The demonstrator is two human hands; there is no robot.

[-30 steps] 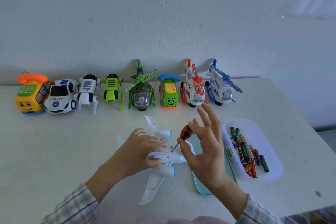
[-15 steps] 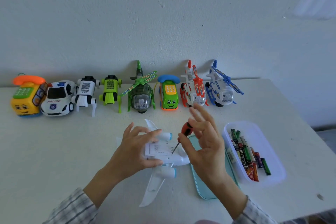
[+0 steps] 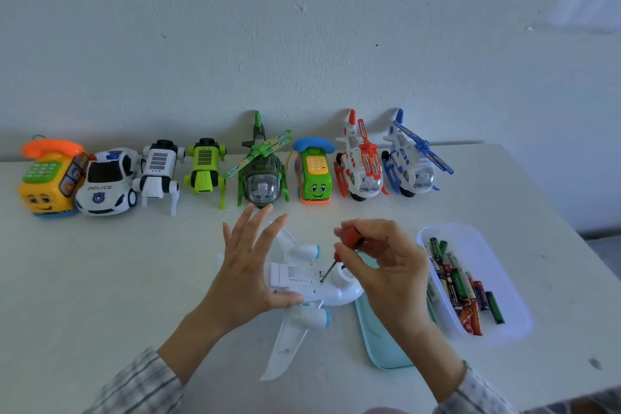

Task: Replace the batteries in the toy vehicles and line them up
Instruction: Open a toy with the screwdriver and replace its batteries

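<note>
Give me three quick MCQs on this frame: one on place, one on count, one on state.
1. The clear plastic tub of batteries sits where?
A right of the airplane
B behind the toy row
C left of the police car

2. How many toys in the row by the wall?
A six
B eight
C ten

3. The left hand is:
A fisted
B fingers spread, bracing the white toy airplane
C holding a battery

Key: 1 A, tub lies at the table's right. 2 B, eight stand side by side. 3 B, while the right hand holds the red-handled screwdriver.
</note>
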